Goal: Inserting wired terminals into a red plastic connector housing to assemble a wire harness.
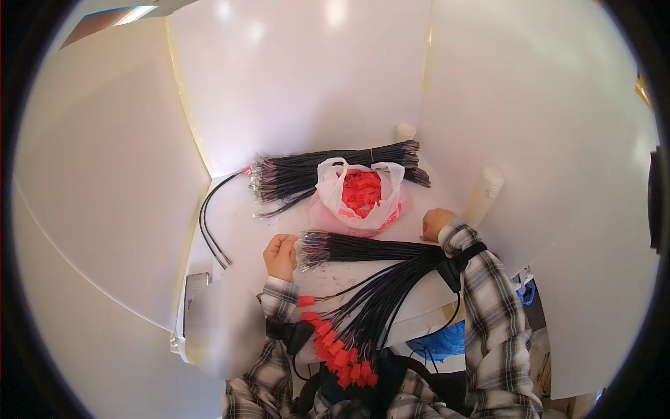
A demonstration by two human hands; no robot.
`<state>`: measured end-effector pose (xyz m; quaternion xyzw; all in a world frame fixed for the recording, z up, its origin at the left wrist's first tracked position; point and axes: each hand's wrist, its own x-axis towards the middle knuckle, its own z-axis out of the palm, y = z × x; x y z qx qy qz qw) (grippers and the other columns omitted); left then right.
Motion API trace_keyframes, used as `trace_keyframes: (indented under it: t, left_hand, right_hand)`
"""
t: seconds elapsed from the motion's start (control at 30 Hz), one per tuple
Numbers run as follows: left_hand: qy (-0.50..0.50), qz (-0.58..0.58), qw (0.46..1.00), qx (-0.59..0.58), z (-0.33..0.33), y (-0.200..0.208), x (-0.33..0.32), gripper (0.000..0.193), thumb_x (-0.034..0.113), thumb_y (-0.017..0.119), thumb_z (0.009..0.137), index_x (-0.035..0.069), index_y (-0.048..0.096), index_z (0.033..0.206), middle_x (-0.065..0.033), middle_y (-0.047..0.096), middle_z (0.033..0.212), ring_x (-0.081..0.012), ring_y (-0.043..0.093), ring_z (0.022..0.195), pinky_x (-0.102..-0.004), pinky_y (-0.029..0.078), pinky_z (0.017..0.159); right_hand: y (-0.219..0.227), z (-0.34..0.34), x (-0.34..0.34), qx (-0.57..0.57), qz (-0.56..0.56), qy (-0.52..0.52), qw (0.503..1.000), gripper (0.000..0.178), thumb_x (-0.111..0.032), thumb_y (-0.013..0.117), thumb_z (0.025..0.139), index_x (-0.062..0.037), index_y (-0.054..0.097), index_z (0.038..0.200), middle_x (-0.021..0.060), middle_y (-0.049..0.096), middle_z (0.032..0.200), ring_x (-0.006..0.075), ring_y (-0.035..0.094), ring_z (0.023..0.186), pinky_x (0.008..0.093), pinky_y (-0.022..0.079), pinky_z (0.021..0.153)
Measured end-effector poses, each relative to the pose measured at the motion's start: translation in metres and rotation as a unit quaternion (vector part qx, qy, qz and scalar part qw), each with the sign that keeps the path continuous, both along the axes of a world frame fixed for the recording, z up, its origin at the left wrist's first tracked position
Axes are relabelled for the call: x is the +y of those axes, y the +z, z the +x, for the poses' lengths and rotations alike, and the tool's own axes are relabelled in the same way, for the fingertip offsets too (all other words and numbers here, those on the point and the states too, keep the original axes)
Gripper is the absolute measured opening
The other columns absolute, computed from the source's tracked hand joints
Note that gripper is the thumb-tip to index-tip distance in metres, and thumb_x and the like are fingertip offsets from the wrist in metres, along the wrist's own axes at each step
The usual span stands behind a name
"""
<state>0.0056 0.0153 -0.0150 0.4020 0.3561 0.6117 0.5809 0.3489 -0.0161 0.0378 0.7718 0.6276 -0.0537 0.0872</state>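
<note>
A bundle of black cables (380, 248) lies across the table, with bare coloured wires and clear tips at its left end. Right beside those tips is my left hand (280, 257), fingers curled together; anything inside them is too small or hidden to make out. Past the bundle's right end, my right hand (437, 223) is closed with its fingers turned under, and I cannot see what they hold. Other black cables (380, 297) fan from beneath my right wrist toward me, ending in red connectors (342, 353) near the table's front edge.
A white plastic bag (324, 209) full of red connectors (361, 193) stands mid-table. Behind it lies a larger tied cable bundle (300, 171). Two loose black cables (204, 209) hang left. White panels (300, 77) surround the table; a pale cylinder (484, 195) stands right.
</note>
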Motion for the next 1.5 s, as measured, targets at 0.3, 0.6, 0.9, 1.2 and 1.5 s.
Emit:
trace_keyframes:
  t: [0.3, 0.6, 0.9, 1.2, 1.5]
  left_hand:
    - [-0.003, 0.005, 1.000, 0.003, -0.001, -0.005, 0.002, 0.009, 0.012, 0.055, 0.081, 0.006, 0.056, 0.074, 0.0062, 0.037, 0.046, -0.0017, 0.026, 0.035, -0.0189, 0.018, 0.033]
    - [-0.003, -0.004, 1.000, 0.023, 0.000, -0.005, 0.002, 0.009, 0.012, 0.056, 0.081, 0.006, 0.056, 0.074, 0.0062, 0.037, 0.046, -0.0018, 0.027, 0.035, -0.0191, 0.018, 0.033]
    - [-0.002, 0.018, 1.000, 0.025, -0.004, -0.003, 0.002, 0.009, 0.012, 0.055, 0.081, 0.004, 0.057, 0.076, 0.0056, 0.037, 0.046, -0.0019, 0.026, 0.035, -0.0191, 0.018, 0.032]
    - [-0.006, 0.016, 1.000, 0.016, 0.000, -0.006, 0.001, 0.009, 0.012, 0.050, 0.084, 0.005, 0.055, 0.080, 0.0043, 0.036, 0.046, -0.0028, 0.023, 0.033, -0.0199, 0.016, 0.031]
    - [-0.003, 0.016, 1.000, 0.012, 0.004, -0.002, 0.001, 0.009, 0.012, 0.051, 0.084, 0.005, 0.054, 0.080, 0.0043, 0.036, 0.045, -0.0030, 0.024, 0.033, -0.0199, 0.016, 0.031]
  right_hand:
    - [-0.021, 0.016, -0.008, 0.011, 0.038, 0.008, 0.999, 0.024, -0.030, 0.067, 0.065, -0.0108, 0.066, 0.080, 0.0118, 0.064, 0.084, 0.0282, 0.061, 0.082, 0.0365, 0.048, 0.074]
    - [-0.010, 0.013, -0.013, -0.070, -0.021, -0.004, 0.997, 0.019, -0.018, 0.062, 0.067, -0.0063, 0.065, 0.080, 0.0158, 0.063, 0.085, 0.0299, 0.060, 0.084, 0.0372, 0.049, 0.073]
    - [0.026, -0.036, 0.016, -0.038, 0.170, 0.048, 0.984, 0.020, -0.023, 0.055, 0.074, -0.0055, 0.065, 0.077, 0.0157, 0.063, 0.076, 0.0321, 0.061, 0.074, 0.0410, 0.049, 0.066]
    - [0.029, -0.078, 0.055, 0.211, 0.439, 0.088, 0.869, 0.016, -0.017, 0.053, 0.078, -0.0037, 0.058, 0.070, 0.0158, 0.061, 0.077, 0.0323, 0.058, 0.074, 0.0412, 0.044, 0.064]
    - [-0.040, -0.087, 0.117, 0.176, 0.337, 0.149, 0.913, 0.038, -0.005, 0.056, 0.067, -0.0096, 0.058, 0.104, 0.0165, 0.057, 0.098, 0.0308, 0.055, 0.093, 0.0397, 0.043, 0.082]
